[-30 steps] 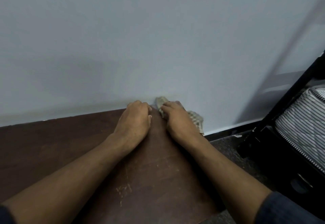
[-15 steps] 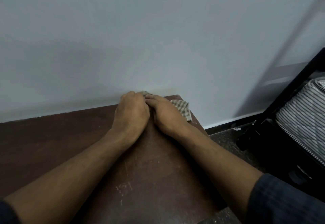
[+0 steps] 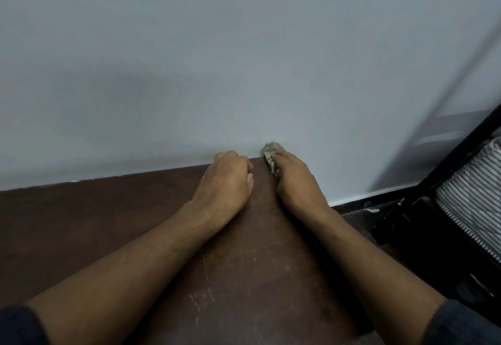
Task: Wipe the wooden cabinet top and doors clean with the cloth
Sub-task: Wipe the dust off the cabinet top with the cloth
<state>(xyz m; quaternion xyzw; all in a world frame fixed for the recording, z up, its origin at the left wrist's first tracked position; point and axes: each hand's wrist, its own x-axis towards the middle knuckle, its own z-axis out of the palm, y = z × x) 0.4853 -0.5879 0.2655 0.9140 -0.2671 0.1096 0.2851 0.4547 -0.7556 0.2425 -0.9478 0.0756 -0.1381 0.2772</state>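
While I lean over the dark brown wooden cabinet top (image 3: 244,263), my right hand (image 3: 295,179) pinches the small crumpled checked cloth (image 3: 272,153) at the back right corner, against the pale grey wall (image 3: 244,60). My left hand (image 3: 225,182) rests beside it with fingers curled under, holding nothing I can see. The cloth looks light and limp, so I judge it handles best bunched under the fingertips, pressed flat.

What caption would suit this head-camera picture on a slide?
Right hand presses a checked cloth into the cabinet top's back corner; left hand rests alongside.
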